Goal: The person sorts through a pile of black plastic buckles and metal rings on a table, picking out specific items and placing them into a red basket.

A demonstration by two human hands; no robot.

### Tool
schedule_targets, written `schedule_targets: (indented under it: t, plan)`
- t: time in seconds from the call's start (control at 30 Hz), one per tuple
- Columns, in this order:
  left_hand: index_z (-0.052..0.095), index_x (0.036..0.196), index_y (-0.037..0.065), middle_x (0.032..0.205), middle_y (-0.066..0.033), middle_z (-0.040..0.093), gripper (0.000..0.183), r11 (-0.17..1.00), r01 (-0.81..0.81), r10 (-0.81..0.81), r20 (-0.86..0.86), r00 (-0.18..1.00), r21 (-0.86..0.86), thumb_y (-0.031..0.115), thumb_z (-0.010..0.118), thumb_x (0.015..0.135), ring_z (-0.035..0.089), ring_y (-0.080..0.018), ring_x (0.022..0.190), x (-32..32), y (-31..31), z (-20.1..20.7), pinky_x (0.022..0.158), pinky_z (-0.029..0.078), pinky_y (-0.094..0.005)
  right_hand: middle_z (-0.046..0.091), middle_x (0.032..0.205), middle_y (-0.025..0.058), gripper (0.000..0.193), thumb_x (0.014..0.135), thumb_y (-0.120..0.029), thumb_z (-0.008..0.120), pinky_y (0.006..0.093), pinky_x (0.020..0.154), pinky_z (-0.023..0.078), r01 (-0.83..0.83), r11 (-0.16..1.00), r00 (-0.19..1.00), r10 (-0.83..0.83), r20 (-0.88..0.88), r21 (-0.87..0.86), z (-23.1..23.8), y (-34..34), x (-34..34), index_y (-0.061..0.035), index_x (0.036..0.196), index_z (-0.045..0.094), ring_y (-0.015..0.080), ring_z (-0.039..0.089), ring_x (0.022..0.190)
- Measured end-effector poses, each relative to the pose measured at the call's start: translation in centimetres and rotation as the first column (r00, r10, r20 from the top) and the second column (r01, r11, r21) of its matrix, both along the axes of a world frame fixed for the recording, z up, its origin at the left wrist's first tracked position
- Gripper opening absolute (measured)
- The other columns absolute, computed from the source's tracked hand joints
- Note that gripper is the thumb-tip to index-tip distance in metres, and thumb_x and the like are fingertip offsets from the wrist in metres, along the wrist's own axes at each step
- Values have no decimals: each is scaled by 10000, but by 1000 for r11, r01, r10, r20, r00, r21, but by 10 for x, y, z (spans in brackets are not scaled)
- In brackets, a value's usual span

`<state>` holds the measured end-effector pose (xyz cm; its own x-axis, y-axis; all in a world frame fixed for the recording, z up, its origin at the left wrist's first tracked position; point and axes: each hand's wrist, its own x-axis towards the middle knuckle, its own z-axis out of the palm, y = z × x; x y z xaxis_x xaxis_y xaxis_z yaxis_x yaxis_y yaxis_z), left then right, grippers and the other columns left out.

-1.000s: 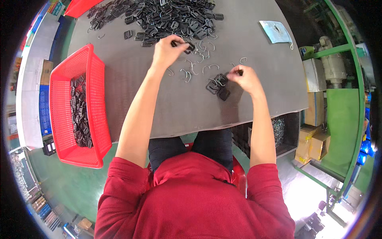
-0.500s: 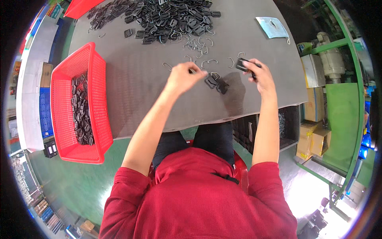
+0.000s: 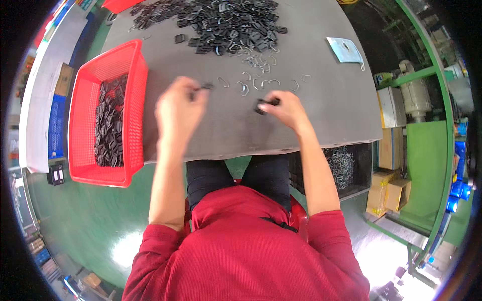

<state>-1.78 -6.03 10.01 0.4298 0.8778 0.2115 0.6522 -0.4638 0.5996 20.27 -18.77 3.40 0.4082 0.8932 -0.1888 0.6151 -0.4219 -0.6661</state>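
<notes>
The left hand (image 3: pixel 179 110) is blurred, its fingers closed on a small black piece (image 3: pixel 206 86) that sticks out on the right side of the fingertips; its exact form cannot be told. The right hand (image 3: pixel 286 108) pinches a black buckle (image 3: pixel 262 106) between thumb and fingers, the buckle lying to the left of the fingertips, over the table (image 3: pixel 226 130) and in the space between the two hands. Just beyond the hands, loose bent wire hooks (image 3: pixel 244 89) are scattered on the table. Farther out, past the hooks, lies a large heap of black buckles (image 3: pixel 236 25). To the left of the left hand, at the table's edge, a red basket (image 3: pixel 134 110) contains more black pieces (image 3: pixel 109 125). A blue face mask (image 3: pixel 345 50) lies toward the far right. Below the table's near right edge, a dark crate (image 3: pixel 364 165) holds metal hooks (image 3: pixel 341 165).
</notes>
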Motion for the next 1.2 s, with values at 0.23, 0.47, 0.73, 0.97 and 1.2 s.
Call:
schedule_targets:
  t: [0.23, 0.47, 0.73, 0.97, 1.2]
  plan:
    - [575, 869, 32, 736, -135, 623, 219, 816, -501, 565, -213, 797, 289, 232, 608, 785, 605, -330, 785, -188, 36, 47, 729, 432, -426, 655, 813, 143, 269, 675, -277, 671, 413, 711, 506, -332, 810, 927, 375, 9, 484, 128, 163, -222, -91, 869, 668, 307, 639, 791]
    - [516, 1148, 37, 1207, -177, 493, 395, 744, -453, 566, -103, 818, 492, 164, 631, 792, 444, -365, 1134, -167, 34, 26, 941, 366, -473, 523, 1142, 165, 604, 645, -339, 789, 397, 917, 425, -287, 621, 914, 406, 14, 729, 105, 197, -227, -62, 1117, 532, 323, 522, 1069]
    - [416, 1248, -2, 1328, -199, 382, 431, 977, 110, -139, 151, 979, 185, 119, 544, 855, 302, -359, 1293, 8, 30, -105, 1064, 258, -451, 432, 1295, 180, 517, 813, -255, 625, 455, 1008, 309, 200, 798, 816, -457, 354, 569, -53, 52, 59, -51, 1251, 443, 347, 389, 1221]
    - [355, 1298, -50, 1365, -202, 349, 529, 896, 393, -391, -52, 919, 206, 270, 493, 899, 299, -363, 1288, 132, 53, -138, 1073, 237, -459, 354, 1417, 69, 557, 896, -400, 485, 497, 1082, 197, 8, 953, 829, -175, 531, 302, -75, 85, 84, -108, 1351, 356, 247, 286, 1331]
    - [401, 1258, -6, 1315, -200, 387, 421, 821, 567, -551, 169, 817, -65, 84, 511, 861, 318, -366, 1269, 113, 42, -129, 1036, 304, -444, 456, 1336, 47, 404, 903, -274, 505, 454, 1075, 256, -225, 906, 930, 91, 355, 358, -68, 63, 47, -117, 1273, 467, 243, 381, 1276]
